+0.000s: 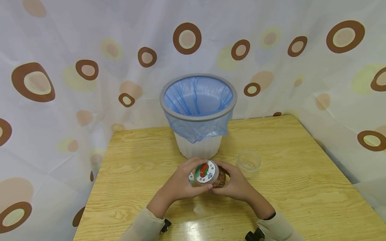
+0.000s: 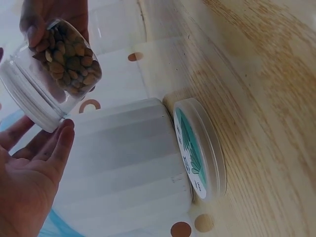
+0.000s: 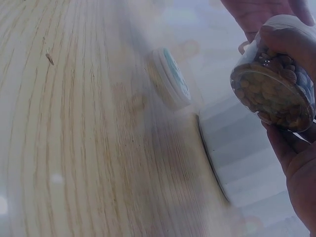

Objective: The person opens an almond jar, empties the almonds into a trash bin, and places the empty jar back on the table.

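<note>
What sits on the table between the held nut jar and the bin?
In the left wrist view, a loose teal-printed lid lies flat on the table against the bin's white base, below the nut jar. In the head view, hands hide it.

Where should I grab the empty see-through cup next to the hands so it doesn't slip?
Hold the cup round its side wall, coming from the right, probably with the right hand. It stands upright with its open mouth up, and the bin crowds its left, so a side grip looks safest.
</note>
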Motion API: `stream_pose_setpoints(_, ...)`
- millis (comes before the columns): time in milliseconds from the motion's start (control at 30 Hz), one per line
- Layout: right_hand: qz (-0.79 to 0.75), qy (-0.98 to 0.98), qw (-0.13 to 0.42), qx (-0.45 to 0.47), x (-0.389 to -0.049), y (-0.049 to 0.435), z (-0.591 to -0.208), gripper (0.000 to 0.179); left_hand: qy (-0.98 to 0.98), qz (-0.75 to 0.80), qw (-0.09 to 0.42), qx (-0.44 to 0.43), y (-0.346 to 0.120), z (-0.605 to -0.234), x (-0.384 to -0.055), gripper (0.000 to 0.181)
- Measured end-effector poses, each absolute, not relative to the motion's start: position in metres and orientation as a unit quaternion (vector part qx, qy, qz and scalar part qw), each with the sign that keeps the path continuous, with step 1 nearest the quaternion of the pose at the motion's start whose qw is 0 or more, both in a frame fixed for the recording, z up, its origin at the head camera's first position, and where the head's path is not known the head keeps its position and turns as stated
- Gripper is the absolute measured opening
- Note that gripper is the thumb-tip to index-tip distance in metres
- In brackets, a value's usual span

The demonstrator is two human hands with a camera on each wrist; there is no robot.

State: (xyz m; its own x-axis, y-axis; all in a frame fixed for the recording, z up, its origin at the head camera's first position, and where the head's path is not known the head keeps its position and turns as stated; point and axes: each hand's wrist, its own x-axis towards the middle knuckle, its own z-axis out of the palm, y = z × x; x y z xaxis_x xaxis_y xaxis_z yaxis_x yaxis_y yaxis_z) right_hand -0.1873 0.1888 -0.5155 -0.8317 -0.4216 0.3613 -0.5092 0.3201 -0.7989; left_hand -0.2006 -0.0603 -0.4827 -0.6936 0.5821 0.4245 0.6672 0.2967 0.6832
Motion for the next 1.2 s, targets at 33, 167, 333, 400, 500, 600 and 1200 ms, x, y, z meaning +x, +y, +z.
stream_pose_setpoints(33, 0.508, -0.811, 0.044, 0.288, -0.1877, 0.1885, -0.5155, 0.083, -0.806, -0.445, 0.049, -0.388, -0.0608, -0.4822, -0.2003, 0.072)
stream_pose_setpoints(167, 0.507, -0.809, 0.043, 0.293, -0.1891, 0.1871, -0.5147, 0.083, -0.806, -0.441, 0.049, -0.392, -0.063, -0.4804, -0.2, 0.075)
stream_pose_setpoints(333, 0.507, -0.81, 0.038, 0.291, -0.1895, 0.1857, -0.5125, 0.083, -0.797, -0.447, 0.045, -0.403, -0.0644, -0.4781, -0.2007, 0.081)
stream_pose_setpoints(400, 0.508, -0.81, 0.036, 0.29, -0.1892, 0.1853, -0.5119, 0.084, -0.795, -0.447, 0.048, -0.407, -0.0644, -0.4779, -0.2011, 0.079)
stream_pose_setpoints(500, 0.509, -0.81, 0.032, 0.288, -0.1882, 0.1848, -0.5118, 0.085, -0.792, -0.447, 0.053, -0.412, -0.0644, -0.478, -0.2015, 0.075)
stream_pose_setpoints(600, 0.51, -0.811, 0.028, 0.286, -0.187, 0.1845, -0.5122, 0.085, -0.789, -0.451, 0.052, -0.414, -0.0648, -0.4793, -0.2022, 0.073)
stream_pose_setpoints(1200, 0.512, -0.808, 0.025, 0.291, -0.1855, 0.1876, -0.5121, 0.083, -0.806, -0.452, 0.029, -0.381, -0.0663, -0.4819, -0.2034, 0.071)
